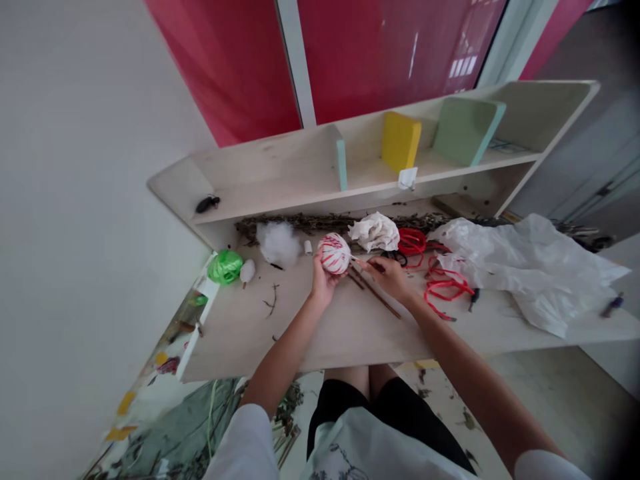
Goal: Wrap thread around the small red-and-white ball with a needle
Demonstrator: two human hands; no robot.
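Red panels stood behind the pale worktop, over which I had my left grip clamped round the ball, my right grip pinching a thin strip beside it.

Left hand: fingers partly hidden by round red-and-white streaked ball. Thin white piece in right hand, right of ball: too small to identify. Dark dried stems beyond ball: partly covered by crumpled white sheet. Grey-green cloth heap, below-left of ball: partly hidden, lower part cut off by bottom edge.
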